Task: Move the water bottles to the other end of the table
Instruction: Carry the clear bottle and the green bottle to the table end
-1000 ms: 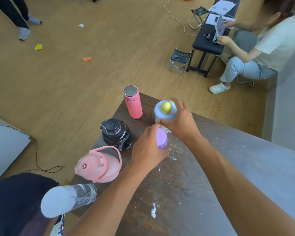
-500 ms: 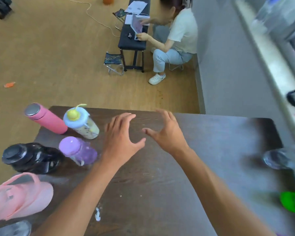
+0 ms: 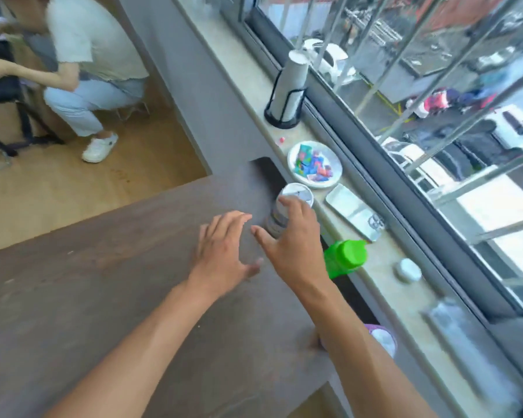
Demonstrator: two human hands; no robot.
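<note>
A clear bottle with a white lid (image 3: 295,196) stands at the window end of the dark wooden table (image 3: 103,282). My right hand (image 3: 290,242) is spread open just in front of it, fingertips at its side, not closed around it. My left hand (image 3: 224,257) hovers open over the table, left of the right hand. A green bottle (image 3: 344,257) stands just right of my right wrist. A purple bottle with a white cap (image 3: 384,339) shows partly behind my right forearm.
A windowsill (image 3: 375,297) runs along the table's right end, holding a plate of colourful packets (image 3: 314,164), a metal tray (image 3: 355,212), a cup stack in a black holder (image 3: 287,95) and a small white case (image 3: 408,270). A person (image 3: 82,55) sits at far left.
My view has swung from the table's left end, with its group of bottles, to the window end. Both hands have let go of the bottles there and moved right, open, toward the clear bottle.
</note>
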